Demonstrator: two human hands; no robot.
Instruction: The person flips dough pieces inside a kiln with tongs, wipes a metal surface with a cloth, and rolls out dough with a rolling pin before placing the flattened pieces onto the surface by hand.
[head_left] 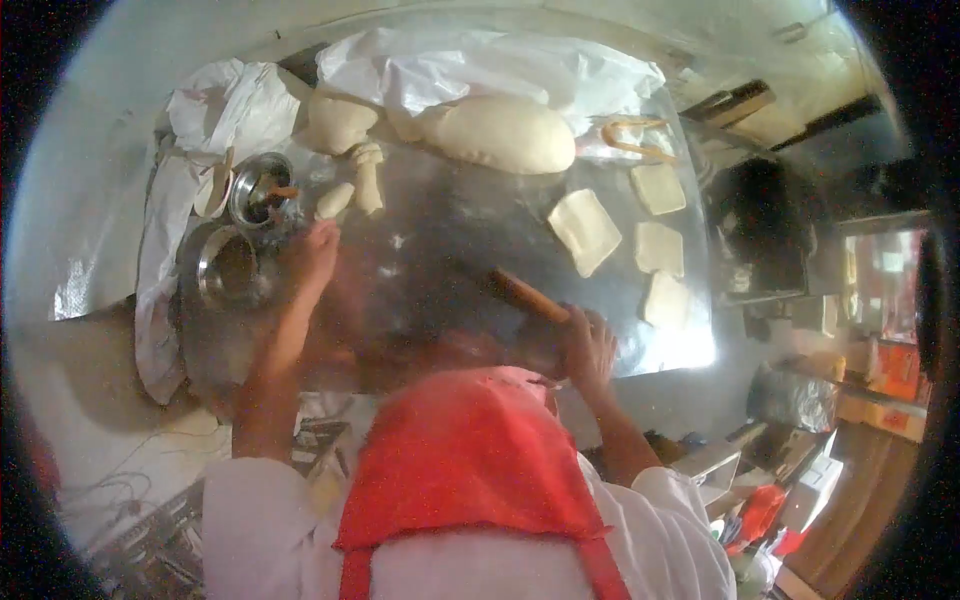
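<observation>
My left hand (318, 250) reaches forward over the dark work surface (430, 220), its fingertips at a small piece of dough (335, 201). Whether they grip it is too blurred to tell. Just beyond lies a knotted strip of dough (368, 180). Near the front edge my right hand (588, 348) is closed on one end of a wooden rolling pin (528, 295), which points forward and left. Flattened dough pieces lie to the right, among them a larger one (584, 232) and a smaller one (659, 249).
A large dough mass (500, 134) and a rounder lump (338, 122) lie at the back by plastic sheeting (430, 70). Two metal bowls (243, 192) (205, 265) stand at the left. Wooden tongs (640, 122) rest at the back right.
</observation>
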